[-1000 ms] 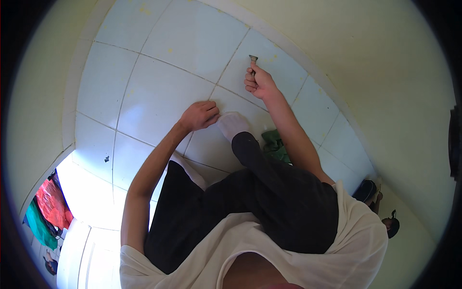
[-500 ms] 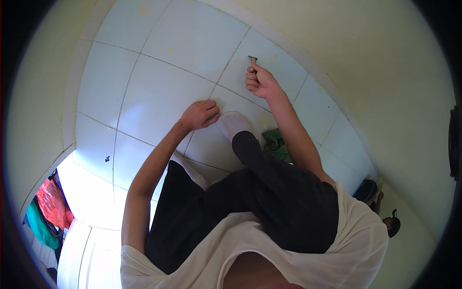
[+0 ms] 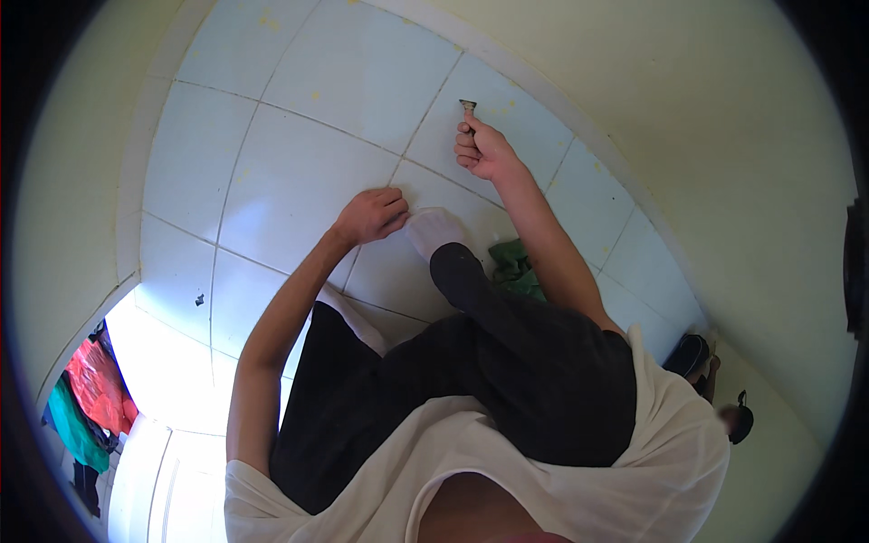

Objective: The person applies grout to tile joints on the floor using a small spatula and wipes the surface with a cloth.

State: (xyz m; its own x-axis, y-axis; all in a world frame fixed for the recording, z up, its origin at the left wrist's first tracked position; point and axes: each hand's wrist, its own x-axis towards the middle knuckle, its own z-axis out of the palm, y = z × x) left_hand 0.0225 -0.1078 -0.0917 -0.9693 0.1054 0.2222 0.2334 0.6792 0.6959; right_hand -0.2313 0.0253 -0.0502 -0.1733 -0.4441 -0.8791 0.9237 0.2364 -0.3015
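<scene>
My right hand point(image 3: 482, 150) is wrapped round the handle of a small scraper point(image 3: 467, 105). The scraper's flat, dark-edged blade points away from me, over a pale tile dotted with yellow specks. Nearer to me and further left, my left hand point(image 3: 374, 215) rests on the tiled floor point(image 3: 308, 190), close to my white-socked foot point(image 3: 436, 228). Its fingers are curled in, and whatever may be inside them is hidden.
A crumpled green cloth point(image 3: 512, 269) lies beside my right forearm. A small dark scrap point(image 3: 200, 300) is on the floor at left. Walls bound the tiles. Red and green bags point(image 3: 98, 380) hang beyond the doorway; another person point(image 3: 735, 423) is at far right.
The scraper in my right hand has shifted slightly left and tilted a little over the tile. My left hand has stayed nearly in place.
</scene>
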